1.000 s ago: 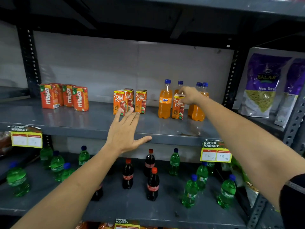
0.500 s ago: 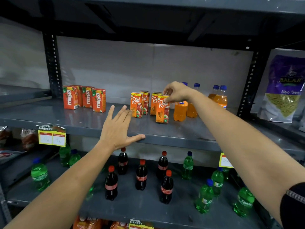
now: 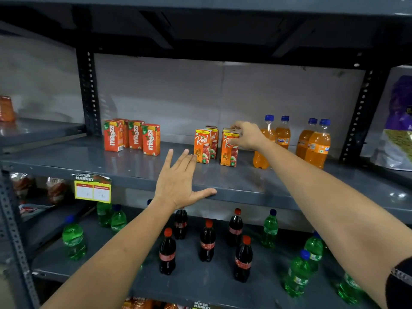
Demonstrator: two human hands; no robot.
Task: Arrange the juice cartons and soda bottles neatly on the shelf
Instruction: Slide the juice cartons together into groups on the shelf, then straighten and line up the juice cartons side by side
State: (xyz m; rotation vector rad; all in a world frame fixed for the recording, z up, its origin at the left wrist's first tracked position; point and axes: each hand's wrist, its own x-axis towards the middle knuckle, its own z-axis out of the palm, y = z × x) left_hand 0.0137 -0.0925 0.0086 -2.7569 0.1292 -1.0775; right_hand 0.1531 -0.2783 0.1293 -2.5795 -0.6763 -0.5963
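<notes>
On the grey middle shelf [image 3: 133, 172] stand several red Maaza cartons [image 3: 133, 136] at the left, several orange Real apple cartons [image 3: 202, 146] in the middle and several orange Fanta bottles [image 3: 316, 142] at the right. My right hand [image 3: 246, 136] grips the top of the front right Real carton [image 3: 229, 152], which stands on the shelf beside the others. My left hand [image 3: 179, 184] is open, fingers spread, with its thumb resting along the shelf's front edge.
The lower shelf [image 3: 200, 284] holds scattered cola bottles [image 3: 207, 240] and green Sprite bottles [image 3: 73, 239]. A yellow price tag [image 3: 92, 189] hangs on the shelf edge. A purple snack bag [image 3: 396, 130] stands at the far right. Dark uprights [image 3: 89, 92] frame the bay.
My right hand carried a Real carton from among the Fanta bottles leftward and set it down beside the other Real cartons. The view shifted left. My left hand stayed at the shelf edge.
</notes>
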